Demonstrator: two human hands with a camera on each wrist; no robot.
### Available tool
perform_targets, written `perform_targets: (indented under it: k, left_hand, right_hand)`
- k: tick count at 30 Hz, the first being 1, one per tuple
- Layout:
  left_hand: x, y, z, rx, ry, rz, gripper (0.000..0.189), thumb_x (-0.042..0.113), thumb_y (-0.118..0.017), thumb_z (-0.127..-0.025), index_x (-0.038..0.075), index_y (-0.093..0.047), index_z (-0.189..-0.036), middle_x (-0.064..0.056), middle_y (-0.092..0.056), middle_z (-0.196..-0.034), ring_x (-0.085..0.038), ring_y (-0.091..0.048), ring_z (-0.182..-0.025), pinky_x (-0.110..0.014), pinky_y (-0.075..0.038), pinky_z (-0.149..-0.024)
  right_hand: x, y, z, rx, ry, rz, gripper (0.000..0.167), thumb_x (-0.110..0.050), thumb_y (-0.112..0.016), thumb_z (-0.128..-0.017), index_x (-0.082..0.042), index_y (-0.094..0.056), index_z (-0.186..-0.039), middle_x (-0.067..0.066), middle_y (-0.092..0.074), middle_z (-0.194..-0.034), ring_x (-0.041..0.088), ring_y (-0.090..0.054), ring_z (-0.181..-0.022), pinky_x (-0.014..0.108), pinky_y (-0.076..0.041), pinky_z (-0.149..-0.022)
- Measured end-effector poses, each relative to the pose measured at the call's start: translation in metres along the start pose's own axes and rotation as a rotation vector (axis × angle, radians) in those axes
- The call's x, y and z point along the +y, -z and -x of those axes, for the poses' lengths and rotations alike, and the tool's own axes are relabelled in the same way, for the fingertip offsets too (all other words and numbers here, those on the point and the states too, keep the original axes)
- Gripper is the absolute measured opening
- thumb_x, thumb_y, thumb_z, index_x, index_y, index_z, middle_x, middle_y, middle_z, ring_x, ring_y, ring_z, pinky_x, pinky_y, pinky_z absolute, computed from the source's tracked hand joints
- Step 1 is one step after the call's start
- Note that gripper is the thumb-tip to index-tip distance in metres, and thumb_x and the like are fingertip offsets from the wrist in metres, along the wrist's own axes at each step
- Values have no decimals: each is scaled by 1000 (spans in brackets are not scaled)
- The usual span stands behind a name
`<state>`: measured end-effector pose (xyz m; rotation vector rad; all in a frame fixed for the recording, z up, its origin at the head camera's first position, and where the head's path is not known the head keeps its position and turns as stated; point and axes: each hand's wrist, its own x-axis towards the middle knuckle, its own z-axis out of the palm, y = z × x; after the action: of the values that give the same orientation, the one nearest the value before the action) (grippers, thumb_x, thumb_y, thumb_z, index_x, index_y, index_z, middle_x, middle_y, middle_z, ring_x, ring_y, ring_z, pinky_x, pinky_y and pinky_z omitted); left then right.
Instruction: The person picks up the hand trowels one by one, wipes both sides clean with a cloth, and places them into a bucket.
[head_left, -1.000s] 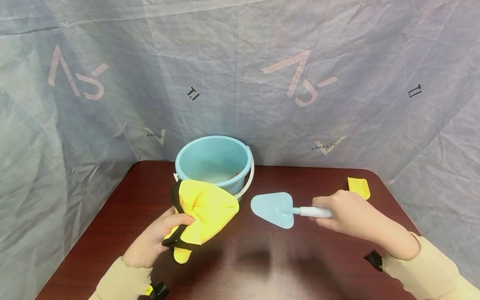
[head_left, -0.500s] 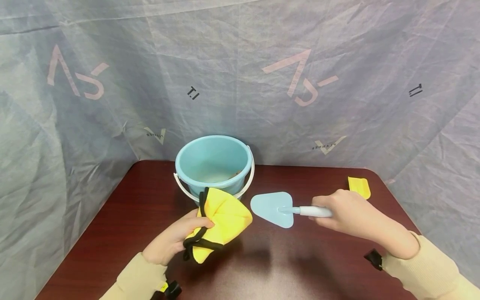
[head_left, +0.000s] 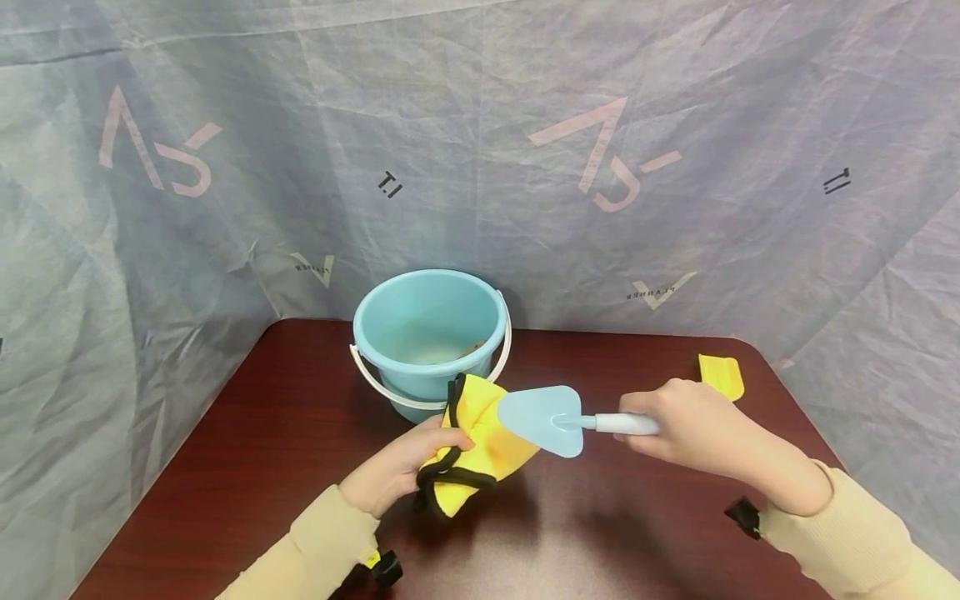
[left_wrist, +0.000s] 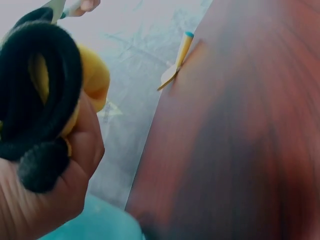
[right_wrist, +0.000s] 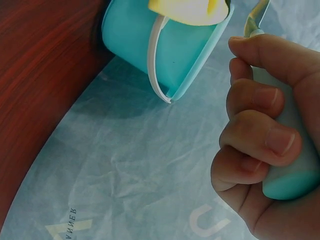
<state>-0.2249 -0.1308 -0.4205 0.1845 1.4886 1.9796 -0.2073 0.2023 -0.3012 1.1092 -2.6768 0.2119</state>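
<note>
My left hand [head_left: 401,467] pinches a folded yellow cloth [head_left: 480,417] with black edging, thumb on top, in front of the bucket in the head view. A light blue trowel [head_left: 551,419] with a white handle is in my right hand [head_left: 693,437], its blade pointing left and overlapping the cloth's right side. The right wrist view shows fingers [right_wrist: 260,140] curled round the handle, with its teal end [right_wrist: 290,185] visible. Behind the cloth stands a light blue bucket [head_left: 416,383], its white handle hanging down in front.
Near the table's back right corner lies a small yellow scoop [head_left: 722,377]; the left wrist view shows its teal-tipped handle [left_wrist: 185,45]. Something brown [head_left: 474,347] is inside the bucket. Grey printed fabric [head_left: 480,167] hangs behind the dark red table [head_left: 247,467].
My left hand has moved right and slightly towards me with the cloth, away from the bucket's front and up to the trowel blade. The right hand and trowel have hardly moved.
</note>
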Motion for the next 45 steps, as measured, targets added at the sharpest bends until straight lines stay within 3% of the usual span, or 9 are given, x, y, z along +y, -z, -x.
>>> perform_targets:
  k: [4,9,19,25,32,37,45]
  left_hand:
    - [-2,-9,-8,-17,-16,16,37,8,-55,-79,3,-49,-116,-6,-63,-103,-17,-63,-94,-32,-53,-80]
    - [-1,-20,-13,-85,-42,52,36,5,-54,-79,4,-51,-114,-6,-64,-104,-17,-63,-95,-32,-53,-80]
    - [1,-34,-17,-128,-65,103,37,4,-55,-78,8,-50,-114,-5,-61,-107,-16,-62,-96,-31,-53,-80]
    - [2,-37,-17,-173,-79,141,47,3,-55,-78,11,-47,-123,-4,-58,-113,-15,-60,-96,-30,-52,-82]
    - [6,-39,-22,-316,-141,263,57,-8,-46,-82,15,-41,-134,-5,-57,-119,-18,-60,-106,-33,-52,-88]
    - [11,-41,-25,-380,-161,312,77,-15,-46,-81,25,-32,-145,-6,-56,-125,-22,-60,-110,-37,-51,-89]
    - [13,-42,-28,-377,-172,294,77,-16,-49,-78,18,-33,-145,-7,-58,-125,-22,-61,-110,-36,-50,-91]
  right_hand:
    - [-1,0,-1,-12,-8,-6,30,-15,-73,-71,-29,-47,-66,-19,-28,-54,-3,-25,-49,17,-26,-43]
    - [-2,1,-2,-15,-10,-3,30,-15,-73,-71,-29,-48,-66,-19,-29,-54,-3,-25,-49,17,-26,-44]
    - [-4,-2,-4,-9,-28,12,32,-17,-73,-71,-30,-45,-64,-20,-26,-53,-3,-25,-48,17,-26,-43]
    - [-4,-3,-5,-27,-24,3,29,-20,-75,-72,-31,-48,-66,-20,-29,-53,-3,-27,-48,17,-27,-44]
    - [-4,-2,-6,-43,-26,-21,27,-20,-74,-74,-31,-51,-67,-20,-30,-53,-3,-26,-48,17,-28,-44]
    - [-4,-1,-6,-56,-34,-33,26,-17,-72,-74,-32,-51,-67,-20,-30,-53,-3,-25,-48,17,-28,-45]
    - [-3,-2,-6,-67,-56,-18,27,-16,-72,-72,-32,-50,-66,-20,-30,-53,-2,-27,-49,18,-28,-45]
